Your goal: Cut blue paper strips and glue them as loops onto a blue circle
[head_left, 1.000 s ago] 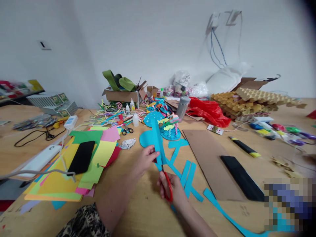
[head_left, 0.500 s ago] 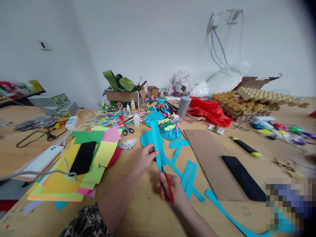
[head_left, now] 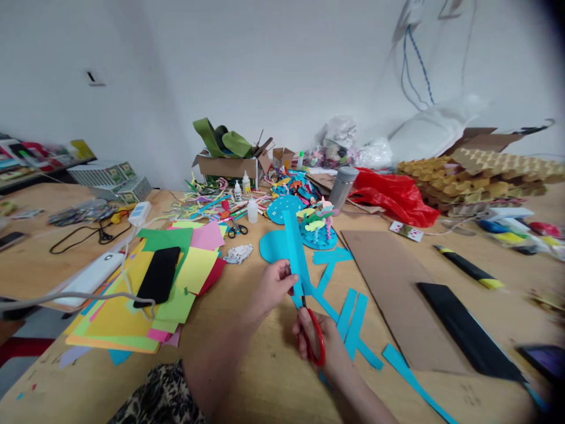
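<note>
My left hand [head_left: 279, 284] is closed around the lower part of a long blue paper strip [head_left: 295, 241], thumb on top. My right hand [head_left: 324, 338] grips red-handled scissors [head_left: 318, 347], whose blades sit at the near end of the strip. Beyond the strip lie a blue rounded paper piece [head_left: 271, 246] and a blue disc with light dots [head_left: 282, 209]. A small blue base with paper fish and curled stems [head_left: 318, 231] stands just right of the strip. Several cut blue strips [head_left: 353, 318] lie to the right of my hands.
Coloured paper sheets with a black phone [head_left: 159, 274] are on the left. A cardboard sheet [head_left: 384, 288], a black flat object [head_left: 468, 330] and a black-yellow cutter [head_left: 470, 268] lie right. Small black scissors [head_left: 237, 229], glue bottles [head_left: 252, 210] and a grey flask [head_left: 344, 185] stand farther back.
The view has turned a little to the left, so everything sits farther right in it. Both hands keep their hold on the strip and the scissors.
</note>
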Demonstrator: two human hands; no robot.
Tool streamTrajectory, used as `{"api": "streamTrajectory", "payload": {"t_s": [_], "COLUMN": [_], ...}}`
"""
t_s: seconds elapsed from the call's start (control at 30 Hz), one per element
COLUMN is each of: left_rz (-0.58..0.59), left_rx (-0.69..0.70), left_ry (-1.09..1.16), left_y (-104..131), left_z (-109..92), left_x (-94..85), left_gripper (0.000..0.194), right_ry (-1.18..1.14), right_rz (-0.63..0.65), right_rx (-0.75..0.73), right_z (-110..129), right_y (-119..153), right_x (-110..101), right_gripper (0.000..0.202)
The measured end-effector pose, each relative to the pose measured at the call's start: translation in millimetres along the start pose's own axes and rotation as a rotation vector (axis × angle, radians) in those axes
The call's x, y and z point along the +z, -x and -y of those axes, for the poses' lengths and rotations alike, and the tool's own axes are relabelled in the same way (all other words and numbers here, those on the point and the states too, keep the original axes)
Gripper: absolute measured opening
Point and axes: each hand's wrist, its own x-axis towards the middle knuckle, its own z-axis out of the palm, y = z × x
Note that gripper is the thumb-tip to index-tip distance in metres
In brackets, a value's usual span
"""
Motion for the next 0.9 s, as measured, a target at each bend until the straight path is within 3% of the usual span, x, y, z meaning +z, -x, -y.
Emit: {"api": "streamTrajectory", "payload": {"t_s": [0.1, 0.33, 0.9], "left_rz": [0.007, 0.025, 0.059], "left_rx": [0.002, -0.016, -0.033], "left_ry": [-0.022, -0.058, -0.072], "left_y": [1.1, -0.7, -1.3], "left_z": [1.0, 5.6, 7.8], "left_x": [0.8, 1.1, 2.4], "left_gripper": [0.010, 0.023, 0.022], "right_ry": [0.002, 0.034, 0.030], "right_rz": [0.009, -0.010, 0.011], "right_rx": [-0.003, -0.001, -0.021], "right_z": [0.5, 5.3, 0.1], "right_y": [-1.1, -0.3, -4.9], "right_x": [-0.3, 2.0, 1.0], "right_gripper": [0.067, 0.069, 0.071]}}
